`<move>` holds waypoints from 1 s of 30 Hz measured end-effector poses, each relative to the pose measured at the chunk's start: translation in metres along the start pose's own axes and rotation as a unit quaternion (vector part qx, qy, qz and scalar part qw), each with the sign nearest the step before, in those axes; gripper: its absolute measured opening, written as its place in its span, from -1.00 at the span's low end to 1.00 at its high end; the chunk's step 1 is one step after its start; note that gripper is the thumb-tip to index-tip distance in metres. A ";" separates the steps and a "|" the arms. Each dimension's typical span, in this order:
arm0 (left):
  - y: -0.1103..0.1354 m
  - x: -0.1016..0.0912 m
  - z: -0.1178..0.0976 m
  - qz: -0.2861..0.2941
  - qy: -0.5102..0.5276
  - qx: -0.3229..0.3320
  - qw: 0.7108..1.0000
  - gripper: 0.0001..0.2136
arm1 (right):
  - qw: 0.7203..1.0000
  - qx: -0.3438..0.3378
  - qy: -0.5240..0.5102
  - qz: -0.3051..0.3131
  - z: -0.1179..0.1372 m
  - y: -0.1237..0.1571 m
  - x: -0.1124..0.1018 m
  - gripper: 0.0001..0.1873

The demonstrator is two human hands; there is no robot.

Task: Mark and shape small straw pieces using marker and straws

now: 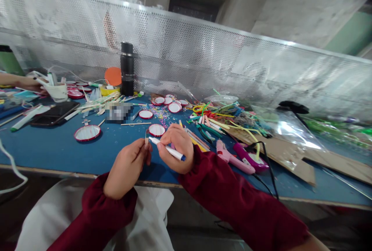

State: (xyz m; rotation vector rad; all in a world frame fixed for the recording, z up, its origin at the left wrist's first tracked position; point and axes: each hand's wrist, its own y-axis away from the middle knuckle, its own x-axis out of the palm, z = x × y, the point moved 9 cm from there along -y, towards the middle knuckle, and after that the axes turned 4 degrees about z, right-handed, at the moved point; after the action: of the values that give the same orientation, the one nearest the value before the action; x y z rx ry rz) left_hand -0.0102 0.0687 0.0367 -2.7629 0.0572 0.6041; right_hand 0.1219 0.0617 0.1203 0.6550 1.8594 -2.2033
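Pinched between the fingertips of my left hand (126, 165) is a short pale stick (147, 136) with a dark upper end, held upright; its lower part is hidden by the fingers. My right hand (178, 146) is closed around a white marker pen (173, 152) with a blue end. The marker's tip points left at the stick, touching it or very close; I cannot tell which. Just behind the hands lies a round white disc with a red rim (157, 129), flat on the blue table (113, 148).
A larger red-rimmed disc (87, 133) lies to the left, near a black phone (55, 113). A black bottle (127, 69) stands at the back. On the right are a pink glue gun (232, 159), coloured pipe cleaners (215, 109) and cardboard (276, 152). Another person's hand (29, 83) is far left.
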 end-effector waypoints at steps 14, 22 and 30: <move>0.000 0.001 0.000 0.002 0.001 -0.003 1.000 -0.59 | 1.000 0.016 -0.007 0.005 -0.001 0.001 0.000 -0.83; 0.000 0.001 0.001 0.001 0.001 -0.002 1.000 -0.60 | 1.000 0.027 -0.002 0.012 -0.003 0.001 0.002 -0.85; 0.000 0.001 0.002 0.002 0.000 -0.003 1.000 -0.59 | 1.000 0.021 -0.004 0.013 -0.002 0.001 0.002 -0.84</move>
State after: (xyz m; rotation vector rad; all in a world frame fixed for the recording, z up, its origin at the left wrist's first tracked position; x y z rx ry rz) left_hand -0.0098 0.0698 0.0342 -2.7686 0.0607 0.6057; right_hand 0.1212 0.0637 0.1178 0.6724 1.7946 -2.2295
